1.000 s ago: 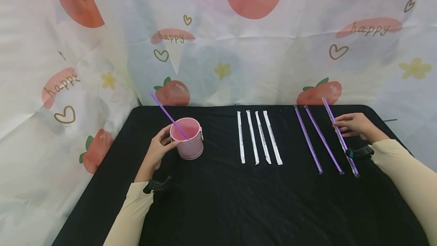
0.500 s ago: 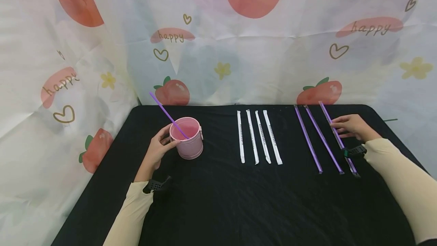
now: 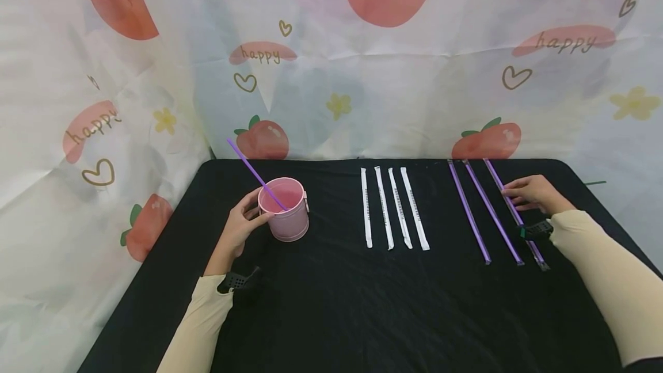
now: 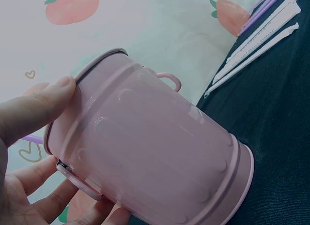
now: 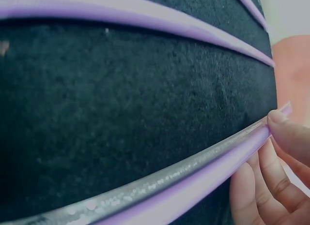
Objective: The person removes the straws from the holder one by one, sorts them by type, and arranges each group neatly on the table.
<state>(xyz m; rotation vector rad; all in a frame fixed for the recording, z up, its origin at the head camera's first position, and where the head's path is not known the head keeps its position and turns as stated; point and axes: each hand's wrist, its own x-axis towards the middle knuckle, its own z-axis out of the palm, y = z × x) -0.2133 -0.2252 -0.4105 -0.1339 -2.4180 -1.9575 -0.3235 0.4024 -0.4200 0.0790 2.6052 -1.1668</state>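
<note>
In the head view a small pink bucket [image 3: 290, 228] stands upright on the black cloth at left. A purple straw [image 3: 252, 171] leans out of it. My left hand [image 3: 239, 229] holds the bucket's rim from the left; in the left wrist view the thumb lies at the rim and the fingers on the far side, near a small side handle [image 4: 80, 182]. At the right, my right hand [image 3: 536, 193] pinches a purple straw in a clear wrapper [image 5: 208, 176] between thumb and fingers. That straw lies rightmost of three, its middle partly hidden by the hand and wrist.
Two more purple straws [image 3: 468, 212] lie to the left of the pinched one. Several white paper-wrapped straws [image 3: 366, 209] lie side by side mid-table. Behind the black-covered table [image 3: 362, 304] hangs a printed curtain [image 3: 414, 102].
My right hand has moved slightly left, and the far end of the pinched straw has come down, so it lies nearly parallel with the other two. The left hand and bucket have not visibly moved.
</note>
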